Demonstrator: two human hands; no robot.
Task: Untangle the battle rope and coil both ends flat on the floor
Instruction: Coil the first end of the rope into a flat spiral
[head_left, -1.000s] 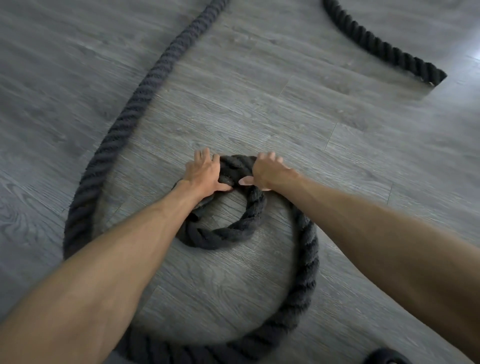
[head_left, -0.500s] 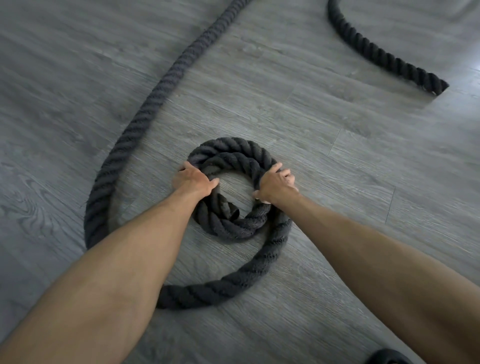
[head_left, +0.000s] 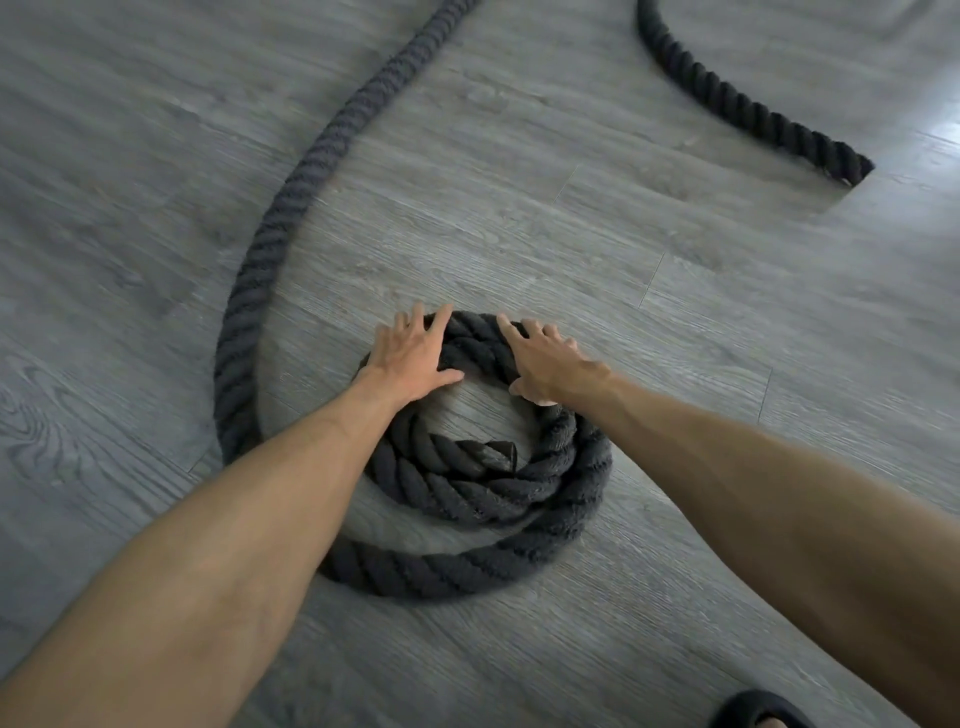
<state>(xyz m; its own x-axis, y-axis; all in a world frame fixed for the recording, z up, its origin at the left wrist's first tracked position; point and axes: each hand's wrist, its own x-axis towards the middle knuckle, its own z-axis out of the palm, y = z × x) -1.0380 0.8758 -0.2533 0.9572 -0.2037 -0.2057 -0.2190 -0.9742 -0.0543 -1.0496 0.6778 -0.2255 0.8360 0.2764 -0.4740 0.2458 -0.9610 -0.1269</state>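
- Head view, looking down at a grey wood-plank floor (head_left: 675, 322).
- Far left: a long run of the black battle rope (head_left: 244, 306) curves from the top of the frame down and round, passing under the left forearm and feeding the outer turn of the coil.
- Left hand (head_left: 410, 358): palm down on the far left of the coil (head_left: 467, 499), fingers spread and splayed flat, thumb stretched inward along the inner edge. Pressing, not pinching.
- Centre: coil lies flat on the floor, about two turns wound, inner turns touching; the taped rope end (head_left: 493, 454) sits inside the ring, near its lower edge.
- Right hand (head_left: 545, 364): on the far right of the coil, fingers apart and bent over the rope, thumb tucked toward the inside of the ring.
- Upper right: the other rope end (head_left: 748, 109) lies loose and uncoiled, well apart from the coil.
- Bottom right corner: a dark shoe (head_left: 753, 712), partly cut off.
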